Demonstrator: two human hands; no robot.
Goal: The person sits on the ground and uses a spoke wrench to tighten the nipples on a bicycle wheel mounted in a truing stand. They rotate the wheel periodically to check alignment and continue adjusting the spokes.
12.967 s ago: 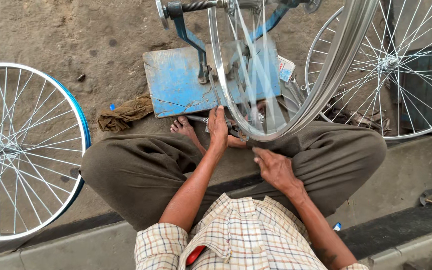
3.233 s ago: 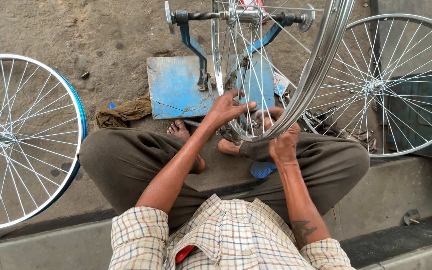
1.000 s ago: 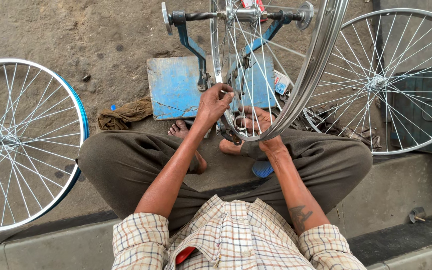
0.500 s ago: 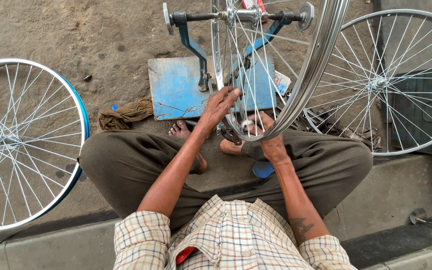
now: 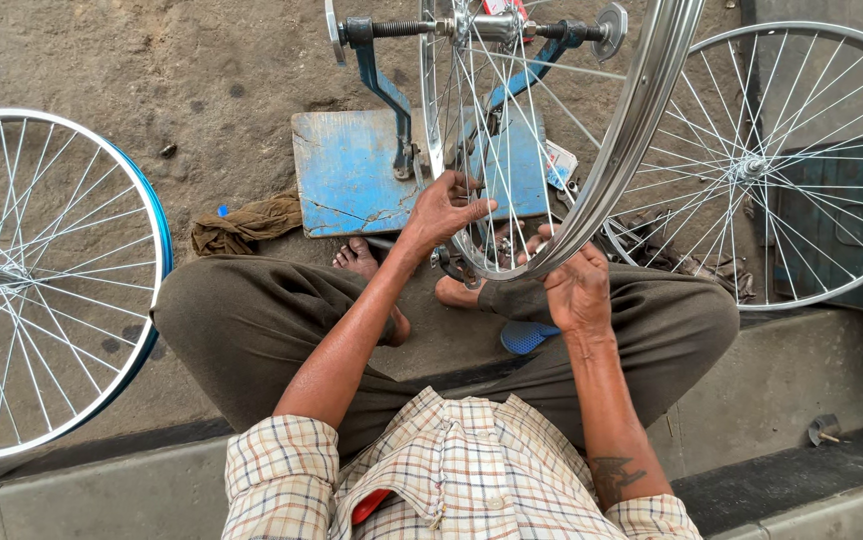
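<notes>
Left hand (image 5: 444, 212) pinches thin steel spokes (image 5: 492, 150); right hand (image 5: 577, 290) grips shiny silver wheel rim (image 5: 612, 160) mounted above in blue truing stand (image 5: 372, 170). Risk: fingers caught if wheel spins.

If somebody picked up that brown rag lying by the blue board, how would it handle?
The brown rag lies crumpled in folds, so it would probably droop limply and weigh little. It seems unlikely to roll or slip, lying soft on the rough ground.

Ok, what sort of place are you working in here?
Probably a roadside bicycle repair spot. A spoked wheel sits in a blue truing stand on bare ground, both hands at its rim, and two more wheels, left and right, stand by.
</notes>
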